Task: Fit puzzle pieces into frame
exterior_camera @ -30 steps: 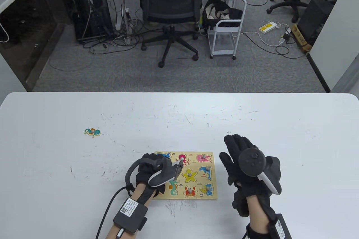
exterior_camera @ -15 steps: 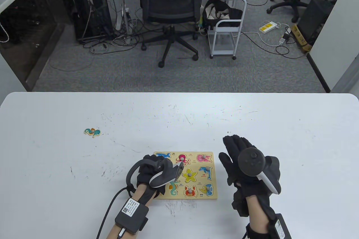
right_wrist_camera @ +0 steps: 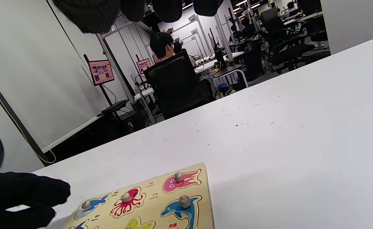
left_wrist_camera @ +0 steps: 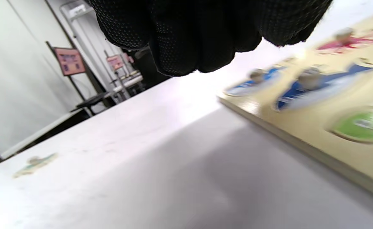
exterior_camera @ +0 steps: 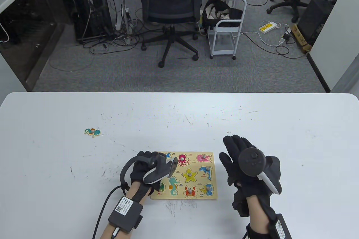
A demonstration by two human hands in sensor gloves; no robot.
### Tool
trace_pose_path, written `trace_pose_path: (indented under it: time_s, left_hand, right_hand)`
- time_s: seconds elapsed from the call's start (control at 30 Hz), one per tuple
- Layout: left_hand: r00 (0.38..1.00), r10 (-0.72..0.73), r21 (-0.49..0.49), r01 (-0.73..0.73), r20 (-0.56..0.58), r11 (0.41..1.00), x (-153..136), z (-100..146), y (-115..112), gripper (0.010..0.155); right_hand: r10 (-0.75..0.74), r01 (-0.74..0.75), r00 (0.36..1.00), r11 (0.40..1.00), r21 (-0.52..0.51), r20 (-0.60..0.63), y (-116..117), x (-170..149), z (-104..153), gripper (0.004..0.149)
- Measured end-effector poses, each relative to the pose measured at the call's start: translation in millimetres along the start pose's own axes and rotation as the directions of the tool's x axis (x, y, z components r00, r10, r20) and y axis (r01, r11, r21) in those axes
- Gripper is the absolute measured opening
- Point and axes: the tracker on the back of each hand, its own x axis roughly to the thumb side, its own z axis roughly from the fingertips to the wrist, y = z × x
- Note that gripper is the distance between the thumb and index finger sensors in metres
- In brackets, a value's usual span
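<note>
The wooden puzzle frame (exterior_camera: pixel 196 195) lies near the table's front edge, with sea-animal pieces seated in it. My left hand (exterior_camera: pixel 145 166) hovers over the frame's left edge. Its fingers (left_wrist_camera: pixel 199 35) hang curled and hold nothing, above the table just beside the frame (left_wrist_camera: pixel 301 127). My right hand (exterior_camera: pixel 234 156) lies flat and spread on the table, just right of the frame, empty. The right wrist view shows the frame's far corner (right_wrist_camera: pixel 151 219). One loose teal piece (exterior_camera: pixel 92 132) lies far left on the table; it also shows blurred in the left wrist view (left_wrist_camera: pixel 35 163).
The white table (exterior_camera: pixel 252 115) is scuffed. Beyond its far edge are an office chair (exterior_camera: pixel 169 6) and a small white cart (exterior_camera: pixel 227 31) on the floor.
My left hand has moved left and slightly away from me, off the frame's middle column to its left edge, uncovering the seahorse piece. My right hand has not moved.
</note>
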Motion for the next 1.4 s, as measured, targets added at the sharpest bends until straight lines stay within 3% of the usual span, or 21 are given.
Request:
trace_pose_path:
  time_s: [0.13,0.23,0.4,0.57,0.7,1.0,1.17,1.4]
  left_hand:
    - [0.992,-0.063,-0.015,0.061,-0.112,0.998,-39.2,-6.0,12.4,0.057]
    - [0.978,-0.026,-0.041,0.017,-0.209,0.999,-74.2,-12.4,14.6,0.06]
    - [0.938,0.032,-0.092,-0.068,-0.346,0.993,-121.7,-26.9,0.4,0.063]
    - [0.897,0.041,-0.147,-0.117,-0.439,0.982,-152.7,-44.0,-29.3,0.067]
    - [0.875,0.029,-0.192,-0.138,-0.483,0.972,-166.0,-62.5,-55.2,0.068]
    - [0.828,0.04,-0.196,-0.179,-0.559,0.964,-193.0,-100.0,-103.9,0.064]
    - [0.805,0.088,-0.188,-0.241,-0.587,0.952,-200.7,-115.6,-123.4,0.06]
    - [0.808,0.044,-0.218,-0.21,-0.588,0.953,-196.0,-132.4,-141.0,0.055]
  right_hand:
    - [0.007,-0.007,1.0,1.0,0.001,-0.003,0.3,0.2,0.0,0.062]
    - [0.0,0.0,1.0,1.0,0.005,-0.003,0.5,-0.2,0.0,0.062]
    - [0.005,-0.005,1.0,1.0,0.004,-0.022,-0.4,-1.5,0.6,0.061]
    - [0.005,-0.004,0.999,1.0,0.006,-0.039,-1.4,-3.6,0.4,0.061]
    - [0.024,-0.024,0.998,1.0,0.014,-0.053,0.5,-3.4,-0.7,0.061]
    - [0.088,-0.084,0.992,0.996,0.042,-0.092,6.8,-3.2,-5.5,0.061]
    - [0.072,-0.068,0.991,0.997,0.036,-0.114,4.2,-7.6,-5.2,0.061]
    - [0.099,-0.095,0.988,0.995,0.039,-0.121,6.4,-6.1,-5.4,0.061]
